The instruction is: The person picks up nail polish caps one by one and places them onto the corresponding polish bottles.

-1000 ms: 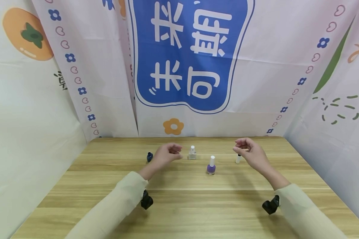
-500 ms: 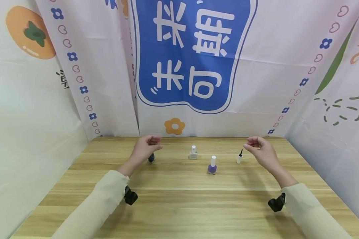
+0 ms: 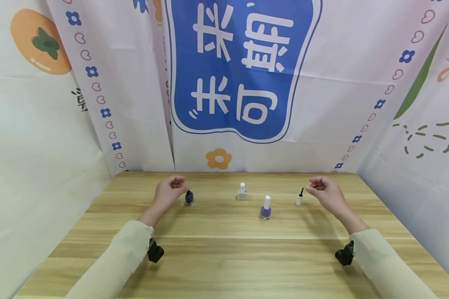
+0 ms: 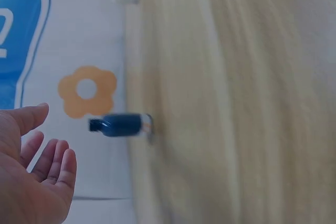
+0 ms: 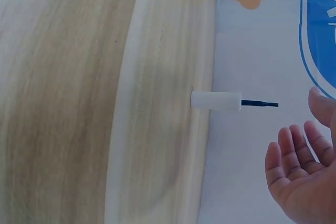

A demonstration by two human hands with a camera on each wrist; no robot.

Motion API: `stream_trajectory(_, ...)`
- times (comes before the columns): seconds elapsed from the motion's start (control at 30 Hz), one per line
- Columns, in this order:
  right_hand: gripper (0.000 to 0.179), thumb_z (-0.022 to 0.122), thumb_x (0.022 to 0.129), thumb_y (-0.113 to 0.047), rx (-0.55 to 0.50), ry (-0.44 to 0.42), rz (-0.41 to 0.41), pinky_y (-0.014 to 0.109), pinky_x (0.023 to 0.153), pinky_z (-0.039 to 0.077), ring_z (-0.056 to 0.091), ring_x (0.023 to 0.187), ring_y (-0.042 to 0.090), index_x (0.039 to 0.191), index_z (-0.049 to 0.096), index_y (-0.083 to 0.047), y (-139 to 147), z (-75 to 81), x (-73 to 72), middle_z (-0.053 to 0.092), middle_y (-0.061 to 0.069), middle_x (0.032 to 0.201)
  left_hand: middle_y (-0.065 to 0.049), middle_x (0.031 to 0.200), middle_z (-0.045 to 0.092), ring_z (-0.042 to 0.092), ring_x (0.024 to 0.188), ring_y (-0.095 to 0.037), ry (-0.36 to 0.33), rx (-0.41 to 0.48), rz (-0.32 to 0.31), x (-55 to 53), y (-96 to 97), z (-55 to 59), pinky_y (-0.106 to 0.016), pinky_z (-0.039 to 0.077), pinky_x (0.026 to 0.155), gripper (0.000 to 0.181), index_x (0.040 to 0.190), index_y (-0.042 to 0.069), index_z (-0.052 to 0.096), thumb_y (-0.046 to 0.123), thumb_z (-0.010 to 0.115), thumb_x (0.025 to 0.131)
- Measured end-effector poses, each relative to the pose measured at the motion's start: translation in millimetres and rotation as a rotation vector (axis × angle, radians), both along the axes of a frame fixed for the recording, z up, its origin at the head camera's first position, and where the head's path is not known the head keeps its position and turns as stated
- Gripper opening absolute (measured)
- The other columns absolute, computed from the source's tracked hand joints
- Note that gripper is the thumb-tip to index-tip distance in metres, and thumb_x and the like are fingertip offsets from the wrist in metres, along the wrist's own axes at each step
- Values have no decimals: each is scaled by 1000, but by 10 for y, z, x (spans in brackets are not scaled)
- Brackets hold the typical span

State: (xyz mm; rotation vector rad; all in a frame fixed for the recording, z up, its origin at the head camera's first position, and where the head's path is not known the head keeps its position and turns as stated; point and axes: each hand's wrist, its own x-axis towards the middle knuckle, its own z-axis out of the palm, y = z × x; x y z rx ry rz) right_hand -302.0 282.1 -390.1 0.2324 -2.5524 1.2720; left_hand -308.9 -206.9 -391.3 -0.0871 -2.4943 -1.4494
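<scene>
A dark blue nail polish bottle [image 3: 188, 198], uncapped, stands upright on the table at the left. Beside its neck is my left hand [image 3: 167, 194], fingers loosely bent; the left wrist view shows a gap between hand [image 4: 39, 171] and bottle [image 4: 123, 125]. At the right, a white nail polish cap [image 3: 299, 200] stands on its top with the dark brush [image 5: 260, 103] pointing up. My right hand [image 3: 327, 195] hovers just right of the brush with relaxed fingers, holding nothing. Between the hands stand a capped purple nail polish bottle [image 3: 265, 212] and a capped clear one [image 3: 242, 194].
The wood-grain table [image 3: 224, 261] runs back to a white printed cloth [image 3: 321, 120] that hangs behind it. Cloth also hangs along both sides. Black wrist cameras sit under each sleeve, low over the tabletop.
My left hand has moved left, from beside the clear bottle past the dark blue bottle, which is uncovered again. My right hand has shifted slightly right, baring the brush.
</scene>
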Motion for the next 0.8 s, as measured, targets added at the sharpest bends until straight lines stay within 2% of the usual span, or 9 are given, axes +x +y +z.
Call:
stream_trajectory(0.2, 44, 67, 94, -21, 9, -57, 13, 18, 71, 50, 58, 97, 27, 123, 54, 8, 18, -66, -42, 59, 19, 109, -19, 122, 59, 56, 110, -31, -70, -3, 19, -18, -101, -131, -42, 48, 93, 46, 126, 1, 58, 18, 74, 87)
stream_trajectory(0.5, 44, 71, 90, -13, 23, -152, 107, 21, 74, 52, 59, 96, 30, 121, 53, 13, 1, -180, -102, 61, 22, 107, -26, 128, 53, 54, 113, -36, -148, -32, -18, -48, -149, -299, -46, 46, 96, 55, 131, -6, 51, 15, 74, 87)
stream_trajectory(0.67, 45, 72, 88, -11, 61, -172, 132, 33, 83, 52, 60, 98, 33, 119, 53, 15, -29, -206, -114, 61, 25, 108, -27, 127, 54, 54, 112, -37, -160, -39, -26, -64, -124, -370, -46, 46, 96, 56, 131, -8, 50, 13, 75, 85)
stream_trajectory(0.8, 46, 72, 88, -11, 69, -206, 146, 43, 89, 50, 59, 100, 35, 119, 52, 15, -38, -234, -132, 60, 25, 109, -27, 123, 56, 56, 111, -38, -142, -48, -37, -77, -96, -400, -47, 46, 95, 54, 128, -9, 52, 11, 76, 84)
